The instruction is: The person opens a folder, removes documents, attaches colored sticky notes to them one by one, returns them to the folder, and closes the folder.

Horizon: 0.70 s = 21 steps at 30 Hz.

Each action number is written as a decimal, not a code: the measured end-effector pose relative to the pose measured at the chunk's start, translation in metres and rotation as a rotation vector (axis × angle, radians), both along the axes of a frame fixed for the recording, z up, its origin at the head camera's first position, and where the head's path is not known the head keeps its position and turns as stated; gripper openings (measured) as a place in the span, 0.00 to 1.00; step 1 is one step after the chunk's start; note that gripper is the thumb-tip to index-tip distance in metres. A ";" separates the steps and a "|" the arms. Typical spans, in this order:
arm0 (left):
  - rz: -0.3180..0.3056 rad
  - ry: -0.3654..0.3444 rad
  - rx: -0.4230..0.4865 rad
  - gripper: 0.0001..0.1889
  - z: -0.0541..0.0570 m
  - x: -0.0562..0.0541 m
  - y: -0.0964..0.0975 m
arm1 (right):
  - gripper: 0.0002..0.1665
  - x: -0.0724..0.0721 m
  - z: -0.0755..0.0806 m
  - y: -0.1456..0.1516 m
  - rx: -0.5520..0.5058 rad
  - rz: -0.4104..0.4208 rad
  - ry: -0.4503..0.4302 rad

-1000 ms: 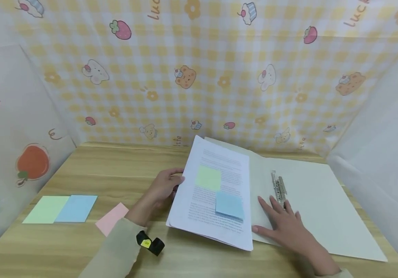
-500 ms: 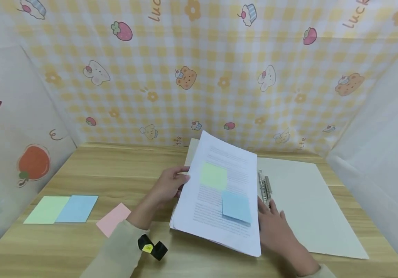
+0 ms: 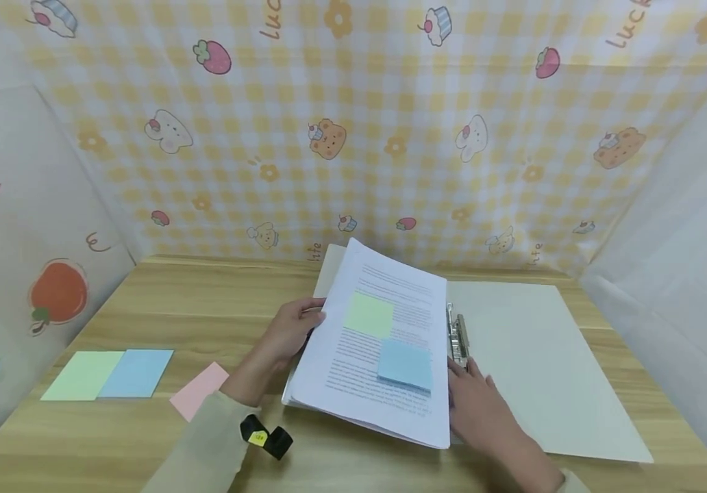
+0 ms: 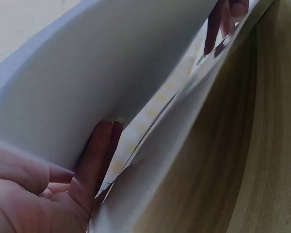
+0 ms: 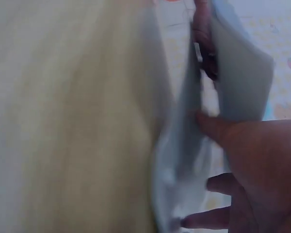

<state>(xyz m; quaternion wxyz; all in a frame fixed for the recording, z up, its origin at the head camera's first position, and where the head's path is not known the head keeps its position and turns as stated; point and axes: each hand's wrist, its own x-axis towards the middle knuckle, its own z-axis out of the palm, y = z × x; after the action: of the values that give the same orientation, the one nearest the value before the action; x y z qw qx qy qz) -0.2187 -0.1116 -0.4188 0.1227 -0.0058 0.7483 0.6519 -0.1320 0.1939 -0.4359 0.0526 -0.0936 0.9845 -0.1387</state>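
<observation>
A stack of printed papers [image 3: 347, 363] is tilted up in my left hand [image 3: 282, 335], which grips its left edge with thumb on top and fingers beneath. A green sticky note [image 3: 370, 315] and a blue sticky-note pad [image 3: 405, 366] lie on the top page. Under the papers is an opened pale file folder [image 3: 538, 363] with a metal clip [image 3: 460, 335] near its middle. My right hand [image 3: 483, 411] touches the folder just below the clip, beside the papers' right edge. In the right wrist view, its thumb and fingers [image 5: 218, 184] reach out toward the folder's inside surface.
On the left of the wooden table [image 3: 205, 294] lie a green sheet [image 3: 82, 375], a blue sheet [image 3: 135, 373] and a pink sheet [image 3: 199, 390]. A checked curtain [image 3: 366, 185] hangs behind, and white cloth [image 3: 674, 260] closes the sides.
The folder has slid left beneath the raised papers, and my right hand has moved left with it. My left hand keeps its grip on the papers, nearly in place.
</observation>
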 end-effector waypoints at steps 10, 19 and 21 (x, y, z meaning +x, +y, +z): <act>-0.005 -0.011 -0.004 0.22 0.003 -0.001 -0.002 | 0.25 -0.011 0.027 0.022 -0.381 -0.100 -0.075; -0.019 -0.012 0.010 0.22 0.007 0.002 0.001 | 0.41 -0.025 0.022 0.029 -0.842 -0.248 -0.327; -0.036 -0.005 0.024 0.22 0.009 0.004 0.003 | 0.43 -0.027 0.020 0.032 -0.911 -0.236 -0.378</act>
<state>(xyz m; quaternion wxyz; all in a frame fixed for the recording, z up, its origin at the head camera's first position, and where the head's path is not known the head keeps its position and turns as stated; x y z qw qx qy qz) -0.2149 -0.1090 -0.4101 0.1362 0.0074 0.7401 0.6585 -0.1586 0.2255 -0.4163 0.1676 0.0316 0.8011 -0.5737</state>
